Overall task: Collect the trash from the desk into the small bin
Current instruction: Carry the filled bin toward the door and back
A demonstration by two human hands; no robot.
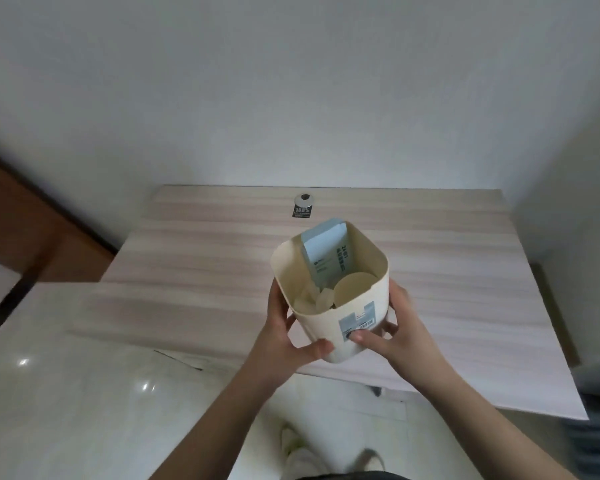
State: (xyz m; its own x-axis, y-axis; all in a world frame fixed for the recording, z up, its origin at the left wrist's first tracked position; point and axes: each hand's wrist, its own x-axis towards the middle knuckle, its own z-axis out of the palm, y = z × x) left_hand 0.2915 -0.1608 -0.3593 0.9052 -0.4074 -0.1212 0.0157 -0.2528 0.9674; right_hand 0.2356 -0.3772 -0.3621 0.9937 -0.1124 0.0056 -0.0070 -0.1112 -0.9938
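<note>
A small cream bin [291,271] is held above the near edge of the light wooden desk [205,258], tilted toward me. My left hand [284,337] grips its left side and my right hand [395,330] grips its right side, thumb on a label. Inside the bin stand a pale blue packet [323,254], a round tan disc [354,287] and some crumpled white paper [312,299].
A small dark tag with a silver round cap [303,205] lies near the desk's back edge by the white wall. Glossy white floor tiles [84,393] lie below, with my shoes [302,452] by the desk front. A brown wooden panel [21,220] stands at the left.
</note>
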